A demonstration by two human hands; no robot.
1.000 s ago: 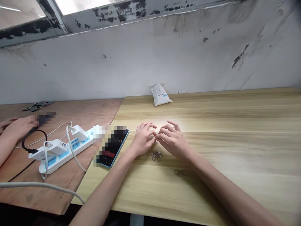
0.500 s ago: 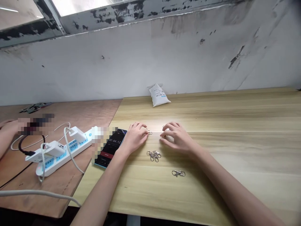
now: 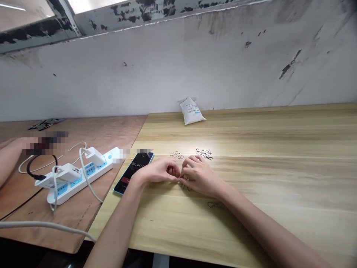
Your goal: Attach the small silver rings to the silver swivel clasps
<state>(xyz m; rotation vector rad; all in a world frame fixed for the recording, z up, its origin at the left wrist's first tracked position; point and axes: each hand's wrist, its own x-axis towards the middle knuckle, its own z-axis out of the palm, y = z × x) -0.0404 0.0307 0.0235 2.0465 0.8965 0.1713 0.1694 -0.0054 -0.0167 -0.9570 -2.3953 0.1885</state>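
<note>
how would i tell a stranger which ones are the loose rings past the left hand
On the pale wooden table, find the white packet by the wall, then look down toward the person's left hand. Just beyond that hand lie the loose rings, left of a denser cluster of metal pieces. They are plain, thin circles, set more sparsely than their neighbours.

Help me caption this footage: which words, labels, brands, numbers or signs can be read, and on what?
"00:44:1" on the phone; the ending is unclear.
Phone's red button: lettering too small to read.
White packet: print too small and blurred to read.
Charger: marking too blurred to read.
</note>
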